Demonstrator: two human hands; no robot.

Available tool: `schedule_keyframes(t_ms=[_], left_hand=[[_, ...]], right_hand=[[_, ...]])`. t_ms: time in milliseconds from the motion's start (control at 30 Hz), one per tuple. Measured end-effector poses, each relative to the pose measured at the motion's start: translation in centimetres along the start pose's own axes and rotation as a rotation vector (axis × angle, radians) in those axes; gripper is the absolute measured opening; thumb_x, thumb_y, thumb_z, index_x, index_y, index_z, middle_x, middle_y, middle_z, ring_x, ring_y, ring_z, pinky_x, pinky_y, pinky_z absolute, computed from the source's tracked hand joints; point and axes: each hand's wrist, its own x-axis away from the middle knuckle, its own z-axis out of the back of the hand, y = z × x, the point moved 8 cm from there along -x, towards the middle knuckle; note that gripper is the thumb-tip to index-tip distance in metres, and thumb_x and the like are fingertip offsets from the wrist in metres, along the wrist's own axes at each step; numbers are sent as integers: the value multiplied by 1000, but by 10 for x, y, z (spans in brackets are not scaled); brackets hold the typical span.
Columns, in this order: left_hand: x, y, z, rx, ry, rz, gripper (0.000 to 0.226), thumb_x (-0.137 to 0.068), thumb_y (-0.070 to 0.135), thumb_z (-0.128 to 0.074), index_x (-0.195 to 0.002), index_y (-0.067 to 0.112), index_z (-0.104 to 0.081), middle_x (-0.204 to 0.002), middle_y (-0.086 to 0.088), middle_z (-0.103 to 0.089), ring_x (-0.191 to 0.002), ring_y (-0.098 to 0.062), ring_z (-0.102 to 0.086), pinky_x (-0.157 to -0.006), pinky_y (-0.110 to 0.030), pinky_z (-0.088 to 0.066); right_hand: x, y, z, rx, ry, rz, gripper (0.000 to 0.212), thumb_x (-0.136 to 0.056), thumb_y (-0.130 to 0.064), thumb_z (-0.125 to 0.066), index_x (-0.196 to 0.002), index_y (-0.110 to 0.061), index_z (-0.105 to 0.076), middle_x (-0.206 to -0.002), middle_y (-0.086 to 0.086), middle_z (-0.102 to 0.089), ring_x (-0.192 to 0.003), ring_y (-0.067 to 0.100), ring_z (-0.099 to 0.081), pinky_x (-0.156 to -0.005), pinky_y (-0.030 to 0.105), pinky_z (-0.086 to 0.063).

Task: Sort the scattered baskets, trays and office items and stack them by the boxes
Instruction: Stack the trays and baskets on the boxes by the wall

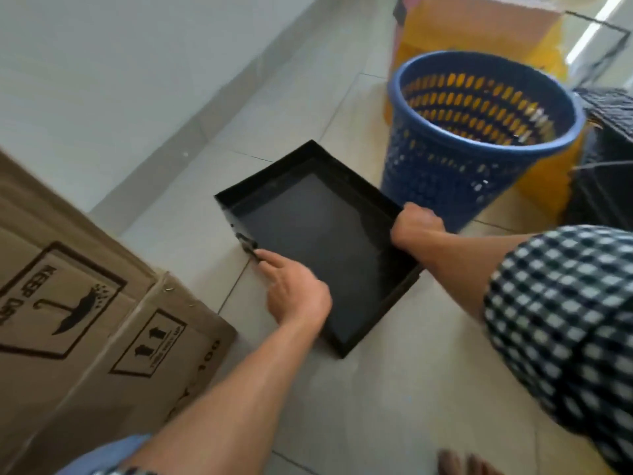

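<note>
Boxes [85,296] fill the lower left. At centre, the black tray [308,214] is on or just above the floor, between the boxes and the basket. The left hand [296,296] lies on its left wall with the forefinger straight; I cannot tell whether the other fingers clasp. The right hand [414,228] curls over the right wall, gripping it. The blue basket [479,138] stands upper right. The tray looks stiff, light and smooth, so opposite walls seem the best hold.
</note>
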Motion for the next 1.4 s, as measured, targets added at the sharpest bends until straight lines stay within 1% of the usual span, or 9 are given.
schedule_keyframes(t_ms=[367,633,767,867,933,1000,1100,1233,1400], left_hand=[[3,35,9,-55,153,-18,93,-89,11,-59,-157,-2,4,-144,-18,-38,-97,-35,-63,-65,-35,-41],[-28,19,44,-75,255,-23,88,-91,11,-60,-159,2,-4,-146,-17,-43,-108,-39,-61,-73,-38,-46],[-37,-3,48,-94,171,55,93,-91,13,-64,-158,1,0,-157,-17,-31,-126,-39,-53,-94,-42,-50],[-34,3,46,-246,172,-50,95,-90,19,-63,-158,1,2,-165,-22,3,-151,-40,-14,-120,-44,-27],[-32,12,39,-229,159,-131,92,-90,13,-62,-159,7,-1,-164,-20,18,-153,-39,-4,-120,-43,-25],[-30,11,35,-116,114,-64,93,-90,5,-61,-160,12,0,-163,-20,22,-147,-41,-26,-102,-38,-46],[-25,2,33,-11,107,61,85,-94,6,-59,-160,9,-5,-164,-23,-6,-122,-40,-55,-79,-34,-48],[-23,1,42,-24,192,41,77,-95,6,-56,-159,4,-14,-159,-17,-26,-123,-40,-55,-96,-39,-49],[-38,-8,65,-75,281,47,73,-93,4,-53,-158,3,-18,-156,-16,-32,-121,-39,-56,-98,-40,-47]], right_hand=[[-38,-4,4,-14,104,164,41,-100,-20,-51,-141,-19,-47,-126,19,-60,-115,43,-58,-91,48,-49],[-26,-28,-8,-156,108,242,23,-98,-22,-56,-120,-18,-54,-113,15,-64,-103,39,-61,-76,43,-43],[-22,-69,-11,-164,156,288,19,-97,-14,-51,-116,-17,-51,-104,15,-65,-85,33,-55,-70,40,-41],[-29,-78,-7,-171,221,289,16,-97,-12,-49,-112,-18,-49,-100,17,-65,-88,38,-59,-68,40,-40],[-36,-74,-7,-185,248,335,8,-98,-17,-51,-103,-19,-44,-93,16,-63,-83,39,-57,-66,41,-40],[-37,-67,-10,-234,281,376,13,-101,-21,-50,-94,-21,-39,-82,11,-56,-73,34,-49,-64,41,-38],[-34,-63,-16,-307,295,403,20,-103,-24,-47,-88,-22,-34,-70,2,-45,-70,31,-47,-63,40,-36],[-33,-66,-18,-344,283,392,19,-104,-26,-46,-89,-21,-35,-66,-4,-37,-71,31,-46,-66,40,-35],[-27,-89,-25,-428,286,429,17,-103,-26,-47,-90,-21,-37,-67,-5,-39,-70,29,-48,-65,41,-38]])
